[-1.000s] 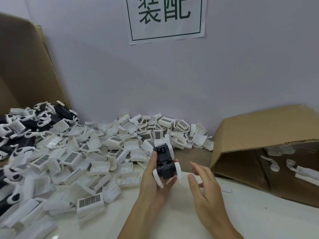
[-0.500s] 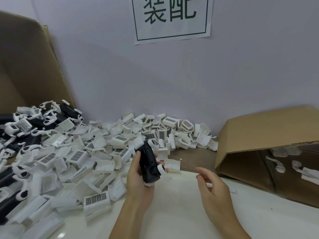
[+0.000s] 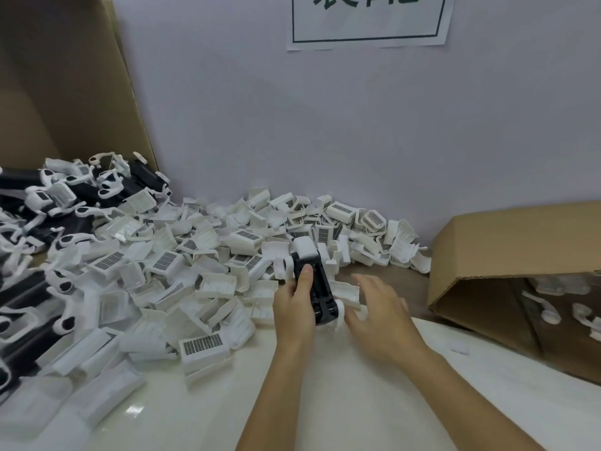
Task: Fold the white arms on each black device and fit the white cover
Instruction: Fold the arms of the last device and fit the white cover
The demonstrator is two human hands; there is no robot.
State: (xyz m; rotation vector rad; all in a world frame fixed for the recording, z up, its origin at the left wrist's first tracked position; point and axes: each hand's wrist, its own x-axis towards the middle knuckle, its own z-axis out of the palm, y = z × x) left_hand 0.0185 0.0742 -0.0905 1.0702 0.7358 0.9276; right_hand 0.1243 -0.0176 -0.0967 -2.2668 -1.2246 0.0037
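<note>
Compared with half a second ago, your right hand (image 3: pixel 380 315) has moved in from well clear of the black device (image 3: pixel 313 284) to just beside its near end, and the device now lies with its open compartment facing up.

Far left of your hands, unprocessed black units (image 3: pixel 29 203) lie heaped with their white arms spread. Between that heap and your left hand (image 3: pixel 294 307) lies the pile of loose white covers (image 3: pixel 201 265).

Your left hand grips the device, thumb pressed on the open face, fingers wrapped beneath. A white arm (image 3: pixel 340 312) sits at the near end, touching or nearly touching your right hand. Your right hand is blurred; its fingers appear spread and relaxed, holding nothing.

Risks from here:
- The thumb sits on the open face and would block the cover; shift it first.
- A fast reach into the pile may scatter covers or pick up two covers nested together.
- An arm left partly unfolded may stop the cover seating.

Right of your right hand, a cardboard box (image 3: pixel 507 252) lies on its side.
</note>
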